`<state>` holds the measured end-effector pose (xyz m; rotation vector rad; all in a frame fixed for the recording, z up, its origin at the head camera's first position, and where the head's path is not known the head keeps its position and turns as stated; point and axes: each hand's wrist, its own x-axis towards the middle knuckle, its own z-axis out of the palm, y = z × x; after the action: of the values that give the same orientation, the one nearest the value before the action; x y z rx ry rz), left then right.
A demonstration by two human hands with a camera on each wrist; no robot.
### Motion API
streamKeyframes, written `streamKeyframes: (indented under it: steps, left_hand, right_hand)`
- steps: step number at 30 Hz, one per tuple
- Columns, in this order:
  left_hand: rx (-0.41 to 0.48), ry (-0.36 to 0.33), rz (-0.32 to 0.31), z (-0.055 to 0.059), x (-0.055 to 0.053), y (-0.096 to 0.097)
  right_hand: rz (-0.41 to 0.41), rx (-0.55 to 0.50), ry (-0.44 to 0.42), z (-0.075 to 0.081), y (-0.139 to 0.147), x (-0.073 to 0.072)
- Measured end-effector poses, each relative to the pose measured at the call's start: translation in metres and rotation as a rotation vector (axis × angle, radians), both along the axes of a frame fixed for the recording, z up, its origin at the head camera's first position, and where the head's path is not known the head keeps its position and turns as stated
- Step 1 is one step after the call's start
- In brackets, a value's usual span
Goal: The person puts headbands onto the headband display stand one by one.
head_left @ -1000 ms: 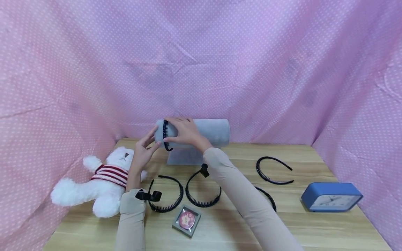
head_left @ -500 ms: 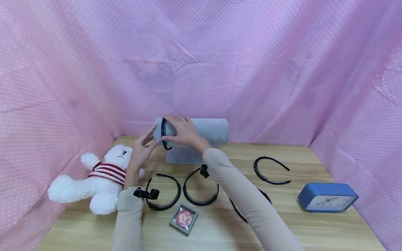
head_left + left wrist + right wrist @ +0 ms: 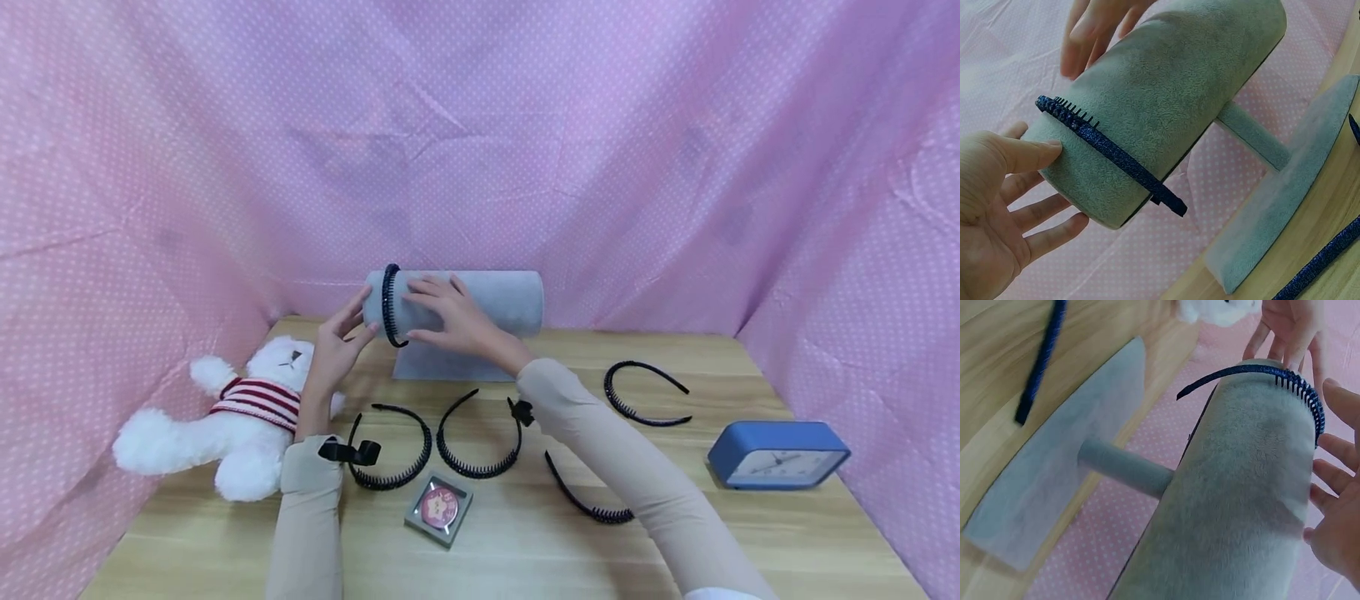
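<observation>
A grey velvety headband stand (image 3: 487,300) has a horizontal roll on a post with a flat base (image 3: 1066,444). Near the roll's left end, a dark toothed headband (image 3: 1116,153) with a glittery surface fits over it, one tip sticking out below. My left hand (image 3: 335,346) holds that end of the roll; in the left wrist view the thumb lies on the fabric and the fingers are at the end face. Just right of the headband, my right hand (image 3: 457,317) spreads its fingers in front of the roll, holding nothing.
Dark headbands lie on the wooden table: one at left (image 3: 390,483), one in the middle (image 3: 480,473), one partly under the right sleeve (image 3: 581,500), one farther right (image 3: 622,404). A white plush bear (image 3: 258,446), framed badge (image 3: 438,508) and blue clock (image 3: 780,454) are around them.
My right hand has let go of the headband on the roll and drawn back to the right with fingers spread. My left hand stays at the roll's end.
</observation>
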<state>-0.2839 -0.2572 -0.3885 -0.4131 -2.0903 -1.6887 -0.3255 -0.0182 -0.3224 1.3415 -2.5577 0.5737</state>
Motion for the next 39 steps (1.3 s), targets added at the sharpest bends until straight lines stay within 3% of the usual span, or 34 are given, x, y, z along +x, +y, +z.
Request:
streamKeyframes:
  steps: [8, 19, 25, 32, 35, 39]
  left_hand:
    - [0.006, -0.027, 0.005, 0.0, 0.001, 0.0]
    - [-0.01, 0.029, 0.003, 0.0, 0.0, -0.002]
    - [-0.011, 0.006, 0.011, 0.0, -0.002, -0.001]
    - [0.012, 0.007, 0.022, 0.0, -0.001, -0.003]
    - [0.007, 0.023, 0.021, 0.0, -0.001, -0.003]
    - [-0.005, 0.03, 0.032, 0.0, 0.0, 0.0]
  right_hand:
    - [0.108, 0.029, 0.127, -0.017, 0.04, 0.021]
    - [0.202, 0.12, 0.025, -0.052, 0.091, 0.048]
    - [0.265, 0.195, 0.013, -0.074, 0.108, 0.062]
    - [0.295, 0.294, -0.049, -0.083, 0.117, 0.077]
    - [0.329, 0.322, -0.029, -0.089, 0.121, 0.08]
    - [0.372, 0.34, 0.057, -0.098, 0.125, 0.079]
